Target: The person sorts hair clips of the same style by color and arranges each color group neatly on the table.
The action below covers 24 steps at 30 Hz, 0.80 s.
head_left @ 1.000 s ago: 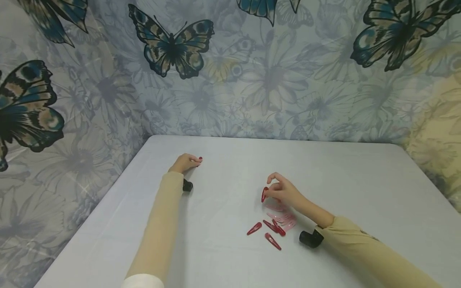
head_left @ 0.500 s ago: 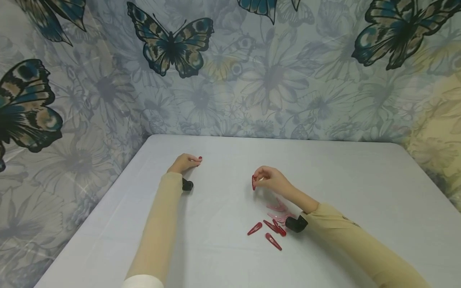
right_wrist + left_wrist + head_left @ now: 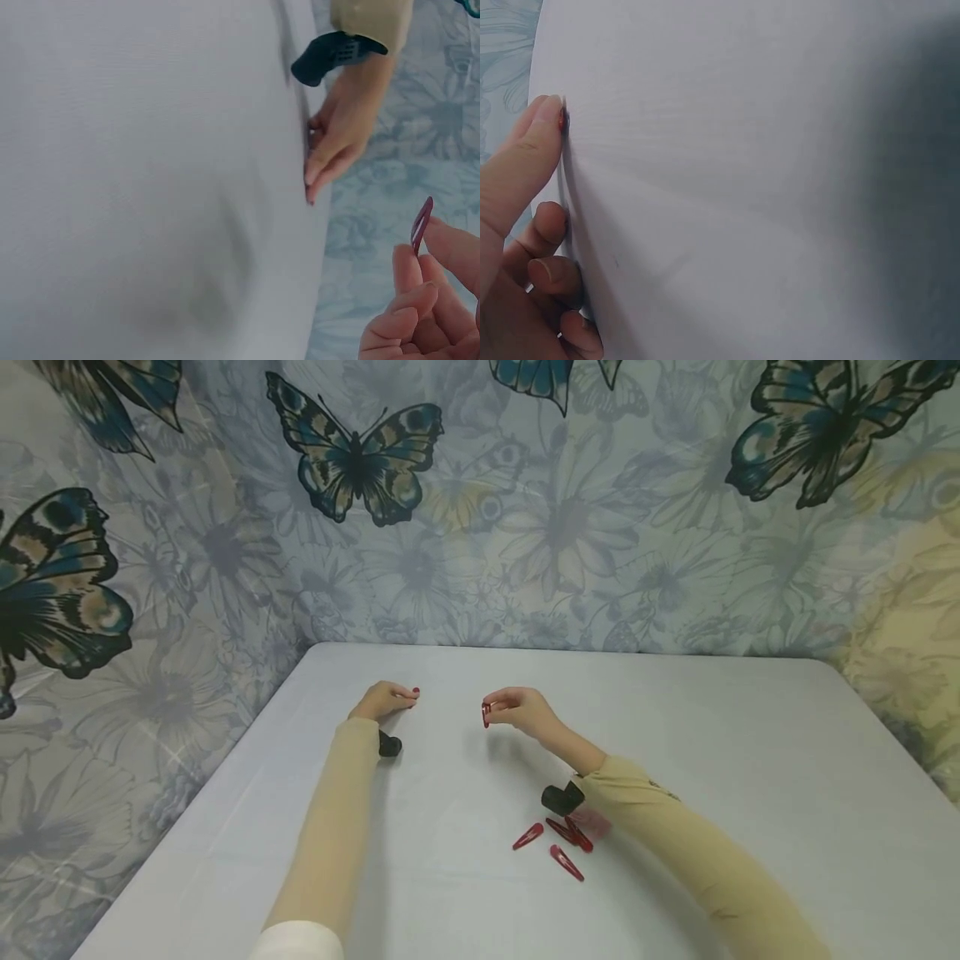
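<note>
Near the far left of the table, my left hand [image 3: 384,700] rests low and pinches a red hair clip [image 3: 416,692] between thumb and fingers. Only a bit of that clip [image 3: 564,121] shows past the thumb in the left wrist view. My right hand [image 3: 521,708] is raised over the middle of the table, holding a red snap hair clip [image 3: 486,715] upright between thumb and fingertips. In the right wrist view this clip [image 3: 421,223] stands on edge, its slot visible. A gap of bare white cloth separates the two hands.
Several red snap clips [image 3: 566,863] lie loose on the white table [image 3: 450,860], nearer the front. Beside them, pink clips [image 3: 592,823] are partly hidden behind the right sleeve. Each wrist carries a dark camera [image 3: 562,799]. A butterfly-print cloth [image 3: 570,527] hangs behind the table.
My right hand has lifted its red clip away from the pile and moved left and farther back, toward the left hand. The left hand has stayed in place.
</note>
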{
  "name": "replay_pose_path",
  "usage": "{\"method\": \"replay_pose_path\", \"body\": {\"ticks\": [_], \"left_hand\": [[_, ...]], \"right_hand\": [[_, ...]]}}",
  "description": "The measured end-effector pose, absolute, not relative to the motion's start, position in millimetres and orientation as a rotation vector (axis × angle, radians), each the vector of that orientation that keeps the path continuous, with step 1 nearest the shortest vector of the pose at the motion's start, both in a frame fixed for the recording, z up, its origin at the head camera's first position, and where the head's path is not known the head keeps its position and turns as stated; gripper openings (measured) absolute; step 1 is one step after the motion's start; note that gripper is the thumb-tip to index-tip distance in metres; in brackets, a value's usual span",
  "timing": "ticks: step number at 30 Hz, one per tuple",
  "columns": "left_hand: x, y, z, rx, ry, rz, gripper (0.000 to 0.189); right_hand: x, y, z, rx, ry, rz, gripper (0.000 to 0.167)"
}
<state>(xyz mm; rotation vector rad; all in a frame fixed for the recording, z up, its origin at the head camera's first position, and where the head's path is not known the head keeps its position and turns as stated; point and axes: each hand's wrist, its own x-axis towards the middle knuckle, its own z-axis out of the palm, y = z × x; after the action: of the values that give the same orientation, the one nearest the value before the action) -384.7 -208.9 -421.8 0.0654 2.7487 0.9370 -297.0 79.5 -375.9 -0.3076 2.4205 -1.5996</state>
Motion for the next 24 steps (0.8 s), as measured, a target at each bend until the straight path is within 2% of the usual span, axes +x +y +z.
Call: {"method": "replay_pose_path", "body": {"ticks": [24], "left_hand": [[-374.5,-204.8,-418.5,0.044,2.757,0.981,0.032]], "right_hand": [[-339.0,31.4,-395.7,-0.215,2.625,-1.618,0.033]]}}
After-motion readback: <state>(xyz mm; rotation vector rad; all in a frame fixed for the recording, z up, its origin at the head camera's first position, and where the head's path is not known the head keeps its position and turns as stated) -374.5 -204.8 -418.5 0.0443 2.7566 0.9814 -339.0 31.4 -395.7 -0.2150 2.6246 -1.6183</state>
